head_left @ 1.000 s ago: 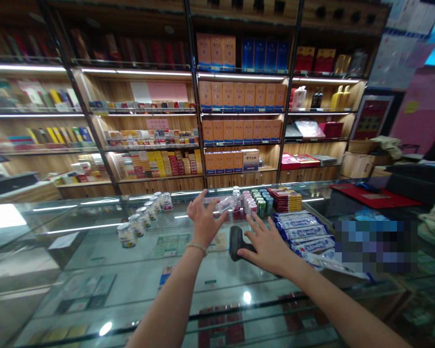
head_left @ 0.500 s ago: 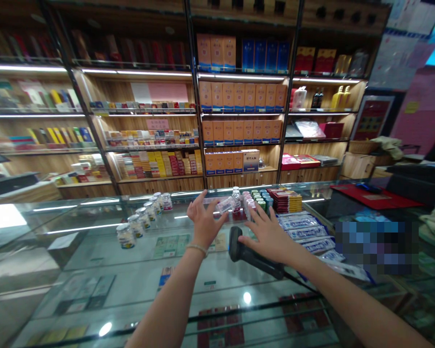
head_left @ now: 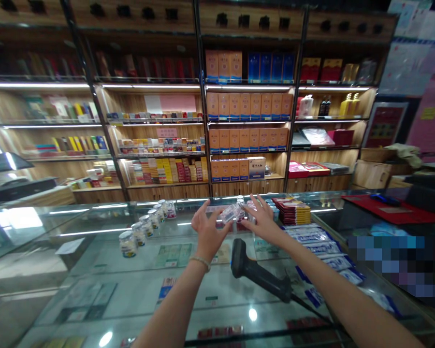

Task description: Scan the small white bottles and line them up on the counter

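Observation:
My left hand (head_left: 210, 228) is closed round a small clear jar (head_left: 229, 213), with thumb and fingertips at its sides. The jar is tilted above the glass counter, and a barcode label faces me. My right hand (head_left: 263, 220) is spread open just to the right, its fingertips close to the jar's right end and to a standing jar (head_left: 240, 202); whether they touch either cannot be made out. Below both hands a black barcode scanner (head_left: 259, 275) lies on the glass, its cable running right under my right forearm.
Small white-lidded jars (head_left: 127, 244) stand in a row on the left. Stacked red and yellow packs (head_left: 293, 211) and blue-white packets (head_left: 310, 235) lie on the right. A red mat (head_left: 384, 210) is farther right. Lit shelves with orange boxes (head_left: 244, 140) rise behind the glass counter (head_left: 105, 270).
My right hand has moved left and away from the scanner, closer to the tilted jar. My left hand keeps its hold on the jar. The view has tipped upward slightly.

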Action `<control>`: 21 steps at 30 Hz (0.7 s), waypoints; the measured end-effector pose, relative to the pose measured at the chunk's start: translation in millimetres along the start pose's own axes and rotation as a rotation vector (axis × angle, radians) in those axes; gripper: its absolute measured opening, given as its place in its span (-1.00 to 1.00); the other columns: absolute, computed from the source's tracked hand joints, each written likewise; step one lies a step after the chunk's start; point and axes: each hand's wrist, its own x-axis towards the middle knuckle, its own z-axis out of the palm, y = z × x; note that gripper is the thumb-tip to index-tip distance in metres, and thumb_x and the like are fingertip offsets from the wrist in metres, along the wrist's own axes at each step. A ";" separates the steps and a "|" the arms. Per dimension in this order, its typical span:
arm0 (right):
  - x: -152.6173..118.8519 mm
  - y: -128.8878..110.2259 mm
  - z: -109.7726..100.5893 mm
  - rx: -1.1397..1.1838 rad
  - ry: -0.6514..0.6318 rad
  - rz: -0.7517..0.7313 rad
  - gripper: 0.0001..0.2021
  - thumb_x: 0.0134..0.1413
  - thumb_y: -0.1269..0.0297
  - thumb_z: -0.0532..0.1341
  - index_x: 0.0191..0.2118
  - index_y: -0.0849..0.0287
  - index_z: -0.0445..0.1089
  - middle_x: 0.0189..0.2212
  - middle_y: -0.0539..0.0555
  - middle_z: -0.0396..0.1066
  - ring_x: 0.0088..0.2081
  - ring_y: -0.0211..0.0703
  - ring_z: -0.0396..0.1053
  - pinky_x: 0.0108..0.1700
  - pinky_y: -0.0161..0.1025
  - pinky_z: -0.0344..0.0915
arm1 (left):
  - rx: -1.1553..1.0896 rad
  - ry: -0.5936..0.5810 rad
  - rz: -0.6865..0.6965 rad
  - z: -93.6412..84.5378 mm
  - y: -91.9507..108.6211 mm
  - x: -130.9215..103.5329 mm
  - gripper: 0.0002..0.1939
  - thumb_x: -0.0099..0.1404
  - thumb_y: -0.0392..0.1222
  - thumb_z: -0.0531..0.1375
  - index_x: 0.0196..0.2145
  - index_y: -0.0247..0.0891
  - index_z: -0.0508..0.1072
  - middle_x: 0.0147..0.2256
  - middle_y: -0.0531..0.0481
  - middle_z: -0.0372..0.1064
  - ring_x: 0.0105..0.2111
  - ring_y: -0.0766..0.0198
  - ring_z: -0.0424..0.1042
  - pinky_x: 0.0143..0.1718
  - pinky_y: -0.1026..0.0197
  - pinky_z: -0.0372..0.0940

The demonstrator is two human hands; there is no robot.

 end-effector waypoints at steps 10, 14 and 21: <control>-8.1 2.3 -10.5 0.295 0.075 0.010 -0.48 0.23 -0.05 0.17 0.27 -0.12 0.30 0.42 0.05 0.01 0.44 0.07 -0.13 0.38 0.16 -0.07 | -0.138 -0.129 -0.074 -0.2 16.7 6.8 -0.79 0.27 0.05 0.29 -0.25 -0.08 0.63 0.24 -0.12 0.25 0.25 -0.08 0.17 0.27 -0.26 0.06; -11.2 -3.4 -17.1 0.332 0.064 0.015 -0.48 0.25 -0.03 0.15 0.29 -0.12 0.28 0.41 0.03 0.04 0.43 0.02 -0.10 0.39 0.10 -0.06 | -0.190 -0.197 -0.087 2.8 21.1 7.2 -0.77 0.30 0.05 0.25 -0.28 -0.08 0.64 0.25 -0.09 0.25 0.27 -0.08 0.15 0.28 -0.30 0.04; -10.4 1.1 -16.8 0.391 0.084 0.076 -0.48 0.23 -0.13 0.14 0.22 -0.07 0.36 0.38 0.06 0.10 0.39 0.01 -0.02 0.39 0.10 -0.04 | -0.210 -0.251 -0.061 7.9 17.3 6.8 -0.72 0.37 0.06 0.16 -0.23 -0.06 0.65 0.28 -0.07 0.21 0.27 -0.07 0.13 0.30 -0.31 0.01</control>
